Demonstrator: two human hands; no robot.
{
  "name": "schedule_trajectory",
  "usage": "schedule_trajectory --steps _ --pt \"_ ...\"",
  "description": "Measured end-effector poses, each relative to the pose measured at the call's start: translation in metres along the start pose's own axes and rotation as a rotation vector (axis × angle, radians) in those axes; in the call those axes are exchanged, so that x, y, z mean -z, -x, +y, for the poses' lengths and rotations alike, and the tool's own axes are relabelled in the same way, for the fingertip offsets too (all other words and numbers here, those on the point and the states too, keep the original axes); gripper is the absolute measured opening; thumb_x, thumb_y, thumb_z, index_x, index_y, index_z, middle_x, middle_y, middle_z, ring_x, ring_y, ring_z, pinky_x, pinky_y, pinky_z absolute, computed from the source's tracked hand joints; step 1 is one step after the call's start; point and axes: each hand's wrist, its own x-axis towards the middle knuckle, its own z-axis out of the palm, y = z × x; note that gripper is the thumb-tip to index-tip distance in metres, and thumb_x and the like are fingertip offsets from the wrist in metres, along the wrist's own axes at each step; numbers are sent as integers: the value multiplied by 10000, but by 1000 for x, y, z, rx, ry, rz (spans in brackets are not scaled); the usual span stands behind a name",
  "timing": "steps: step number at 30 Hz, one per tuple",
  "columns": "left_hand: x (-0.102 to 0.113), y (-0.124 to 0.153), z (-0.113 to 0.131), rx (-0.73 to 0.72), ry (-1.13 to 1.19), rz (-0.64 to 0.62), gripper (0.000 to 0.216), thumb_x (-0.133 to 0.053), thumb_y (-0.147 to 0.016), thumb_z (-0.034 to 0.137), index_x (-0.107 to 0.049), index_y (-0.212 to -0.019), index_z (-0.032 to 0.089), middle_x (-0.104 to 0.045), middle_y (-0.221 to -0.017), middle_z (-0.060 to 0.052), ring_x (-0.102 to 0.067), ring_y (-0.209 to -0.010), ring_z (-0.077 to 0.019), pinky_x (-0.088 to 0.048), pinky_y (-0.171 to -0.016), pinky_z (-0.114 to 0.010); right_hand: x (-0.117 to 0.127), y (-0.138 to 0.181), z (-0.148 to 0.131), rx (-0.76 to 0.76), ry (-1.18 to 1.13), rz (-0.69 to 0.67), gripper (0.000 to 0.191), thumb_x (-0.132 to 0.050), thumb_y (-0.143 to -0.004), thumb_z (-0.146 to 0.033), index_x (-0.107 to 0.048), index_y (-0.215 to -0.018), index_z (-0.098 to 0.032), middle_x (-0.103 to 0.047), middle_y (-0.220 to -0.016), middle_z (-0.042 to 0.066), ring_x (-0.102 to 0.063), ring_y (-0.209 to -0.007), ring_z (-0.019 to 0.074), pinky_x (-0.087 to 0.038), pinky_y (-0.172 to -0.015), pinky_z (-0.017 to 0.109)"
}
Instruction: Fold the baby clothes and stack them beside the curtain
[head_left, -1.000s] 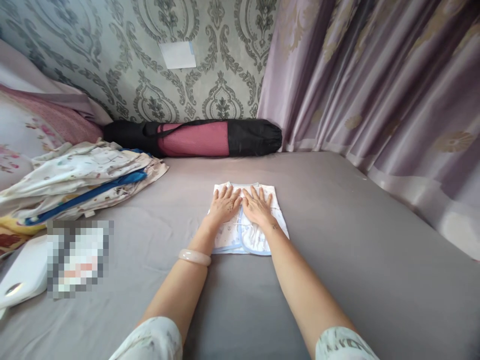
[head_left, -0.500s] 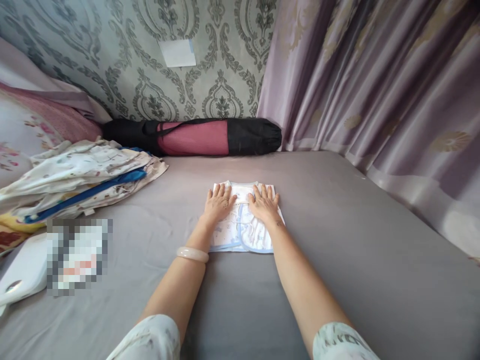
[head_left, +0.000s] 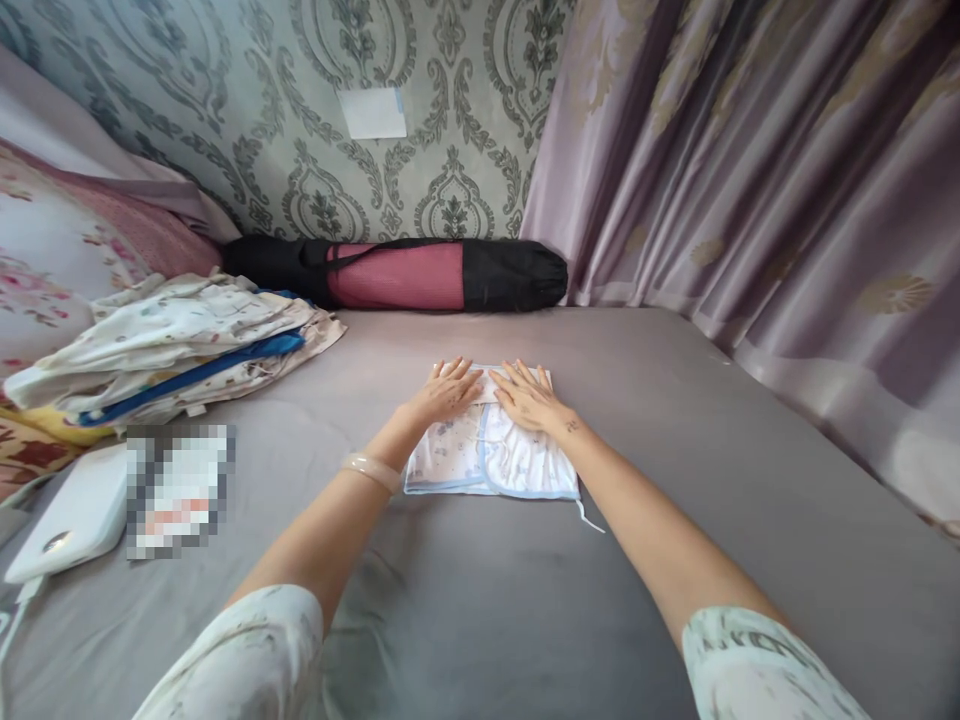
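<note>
A small folded white garment with blue trim [head_left: 491, 462] lies flat on the grey mattress [head_left: 675, 560], in the middle of the view. My left hand [head_left: 442, 392] rests palm down on its far left part, fingers stretched out, a pale bangle on the wrist. Beside it, my right hand [head_left: 531, 398] lies flat on the garment's far right part, fingers spread. Neither hand holds anything. A thin blue tie sticks out at the garment's near right corner.
A stack of folded printed clothes [head_left: 172, 345] sits at the left. A rolled pink mat in a black bag [head_left: 405, 275] lies along the patterned wall. A white device [head_left: 71, 515] lies at the near left. Purple curtains [head_left: 750, 180] hang along the right.
Both hands have slid to the garment's far edge and come closer together. The camera has shifted, so the arms now come in from wider apart.
</note>
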Motion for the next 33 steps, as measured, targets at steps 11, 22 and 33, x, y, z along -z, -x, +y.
schedule_trajectory --steps 11,22,33 --pt "-20 -2 -8 -27 -94 -31 608 -178 -980 510 -268 -1494 199 -255 -1553 -115 -179 -1442 -280 -132 -1147 -514 -22 -6 11 36 12 24 537 -182 -984 -463 -305 -1482 -305 -216 -1576 32 -116 -1449 282 -72 -1139 554" --pt "-4 52 33 -61 -79 -32 606 -171 -985 495 -285 -1483 169 -247 -1555 -115 -155 -1450 -250 -125 -1167 -472 -20 49 -21 48 -18 43 603 -219 -978 -437 -195 -1519 -173 -92 -1593 92 -42 -1460 242 -54 -1156 507" --pt "-20 84 46 -96 -67 -73 597 -197 -987 481 -247 -1499 177 -221 -1560 -112 -141 -1449 -263 -159 -1157 -509 -27 78 -44 11 -67 4 584 -204 -976 -386 -242 -1506 -144 -161 -1582 79 -84 -1457 218 -21 -1165 474"
